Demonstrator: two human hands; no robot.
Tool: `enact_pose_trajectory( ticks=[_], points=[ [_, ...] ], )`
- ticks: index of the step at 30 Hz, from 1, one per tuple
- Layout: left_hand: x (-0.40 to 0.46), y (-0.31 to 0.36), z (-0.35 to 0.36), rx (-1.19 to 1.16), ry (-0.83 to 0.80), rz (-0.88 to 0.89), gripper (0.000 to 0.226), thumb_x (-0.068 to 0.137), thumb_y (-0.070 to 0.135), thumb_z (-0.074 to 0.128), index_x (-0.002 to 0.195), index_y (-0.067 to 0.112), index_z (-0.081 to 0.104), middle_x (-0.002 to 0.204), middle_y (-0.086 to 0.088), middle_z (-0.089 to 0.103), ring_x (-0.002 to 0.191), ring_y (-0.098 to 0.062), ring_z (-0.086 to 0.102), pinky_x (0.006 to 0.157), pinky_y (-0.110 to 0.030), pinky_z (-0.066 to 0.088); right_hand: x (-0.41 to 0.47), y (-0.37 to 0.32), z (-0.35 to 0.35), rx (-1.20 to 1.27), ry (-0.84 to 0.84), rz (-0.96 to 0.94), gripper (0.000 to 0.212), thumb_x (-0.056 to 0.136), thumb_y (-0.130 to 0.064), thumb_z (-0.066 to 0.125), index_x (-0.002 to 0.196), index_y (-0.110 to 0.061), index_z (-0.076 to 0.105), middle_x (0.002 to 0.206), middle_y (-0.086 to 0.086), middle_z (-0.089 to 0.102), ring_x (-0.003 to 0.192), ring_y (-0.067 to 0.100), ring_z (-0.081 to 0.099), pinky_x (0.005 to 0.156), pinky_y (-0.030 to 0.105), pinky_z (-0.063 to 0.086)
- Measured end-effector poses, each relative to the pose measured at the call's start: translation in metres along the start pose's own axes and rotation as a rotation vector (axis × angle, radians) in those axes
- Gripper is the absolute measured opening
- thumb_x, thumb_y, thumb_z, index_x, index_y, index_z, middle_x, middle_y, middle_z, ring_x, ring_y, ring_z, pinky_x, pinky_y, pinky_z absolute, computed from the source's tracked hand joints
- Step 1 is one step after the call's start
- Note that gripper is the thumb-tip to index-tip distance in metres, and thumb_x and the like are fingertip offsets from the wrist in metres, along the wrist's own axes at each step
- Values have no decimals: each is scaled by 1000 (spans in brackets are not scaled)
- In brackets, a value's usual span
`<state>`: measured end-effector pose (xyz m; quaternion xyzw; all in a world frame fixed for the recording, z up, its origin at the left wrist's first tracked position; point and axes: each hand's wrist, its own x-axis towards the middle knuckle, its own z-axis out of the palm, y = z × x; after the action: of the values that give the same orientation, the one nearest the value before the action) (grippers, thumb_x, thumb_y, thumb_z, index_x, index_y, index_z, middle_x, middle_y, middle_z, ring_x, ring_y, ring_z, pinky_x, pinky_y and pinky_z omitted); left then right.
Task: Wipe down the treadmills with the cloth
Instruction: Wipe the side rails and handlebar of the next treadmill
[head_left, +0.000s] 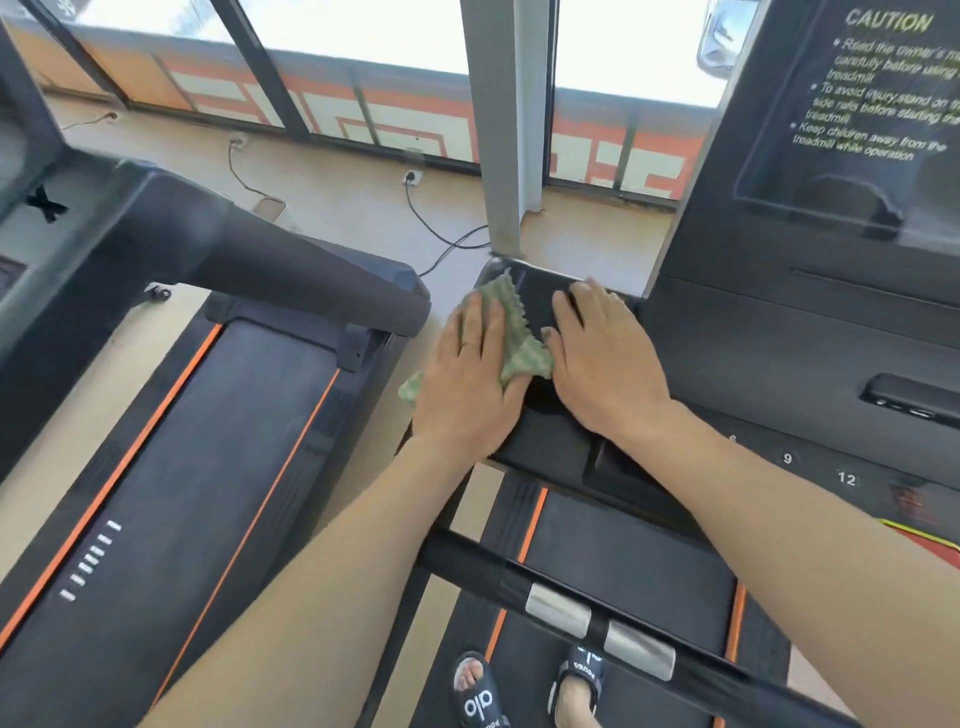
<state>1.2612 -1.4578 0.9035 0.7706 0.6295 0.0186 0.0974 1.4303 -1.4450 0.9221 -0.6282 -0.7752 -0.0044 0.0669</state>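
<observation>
I stand on the belt of a black treadmill (613, 561) with orange stripes. A green checked cloth (514, 332) lies on the left tray of its console (540, 291). My left hand (470, 379) presses flat on the cloth with straight fingers, and the cloth sticks out on both sides of it. Beside it, my right hand (602, 358) rests flat on the tray, its thumb touching the cloth's edge. The console screen (857, 119) with a caution text rises at the right.
A second black treadmill (187, 441) stands to the left, its handrail (291, 275) reaching toward my left hand. A grey pillar (498, 130) stands just behind the tray. Power cables (431, 228) trail over the tan floor below the windows. A handlebar with metal sensors (597, 618) crosses in front of me.
</observation>
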Motion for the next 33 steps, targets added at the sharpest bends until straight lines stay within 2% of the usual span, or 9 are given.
enact_pose_trajectory(
  ticks=[3,8,11,15,20,23,26,31,33],
  points=[
    [18,-9,-3,-67,-6,74,78,94,54,11,162,15,6,170,-5,-2,156,-22,-4,127,-39,6,2,3,9,-3,6,-3,57,104,-33,21,146,0,41,152,20,40,142,33,36,117,47,29],
    [-52,-26,6,104,-10,199,69,101,42,27,161,11,9,169,-5,-1,156,-25,-6,126,-42,14,-1,1,8,44,-1,7,56,103,-29,21,145,0,43,153,18,39,143,30,36,118,43,28],
    [-54,-31,-1,51,9,245,69,100,37,37,161,14,14,169,1,6,156,-22,-2,127,-40,12,1,-2,6,65,-2,20,55,103,-28,22,145,1,43,153,19,40,143,31,36,118,44,29],
    [14,-18,-9,-91,43,153,65,100,38,27,160,15,19,169,-2,11,156,-19,5,126,-36,11,2,-3,5,101,12,35,54,104,-28,23,143,1,46,151,18,42,142,30,38,118,42,30],
    [62,-1,-17,-189,7,34,64,104,27,38,161,13,12,169,-4,8,154,-18,9,125,-34,15,5,1,6,179,45,44,58,103,-32,19,141,-1,50,149,15,47,141,26,40,118,39,29],
    [26,-5,-11,51,39,249,67,99,34,26,159,6,20,168,-10,15,156,-24,3,127,-42,9,6,3,7,216,48,34,58,103,-32,20,140,-1,51,148,16,48,141,26,41,118,39,29],
    [-9,-9,-2,91,-1,327,66,98,36,31,159,12,25,167,-2,19,156,-20,10,127,-41,10,6,3,7,230,54,30,59,103,-32,19,137,0,54,144,17,51,138,27,45,117,41,32],
    [43,16,-12,200,-41,325,67,96,43,8,157,18,-2,169,0,2,156,-17,0,126,-34,-6,-16,-9,-6,300,210,17,45,102,-22,32,126,1,62,126,16,64,120,29,59,113,40,38],
    [63,29,-9,214,-64,304,69,100,44,18,160,19,-5,169,3,-6,156,-18,-7,123,-32,-11,-47,-19,-11,337,299,-18,39,100,-17,39,122,3,63,123,18,64,116,31,59,109,42,42]
  ],
)
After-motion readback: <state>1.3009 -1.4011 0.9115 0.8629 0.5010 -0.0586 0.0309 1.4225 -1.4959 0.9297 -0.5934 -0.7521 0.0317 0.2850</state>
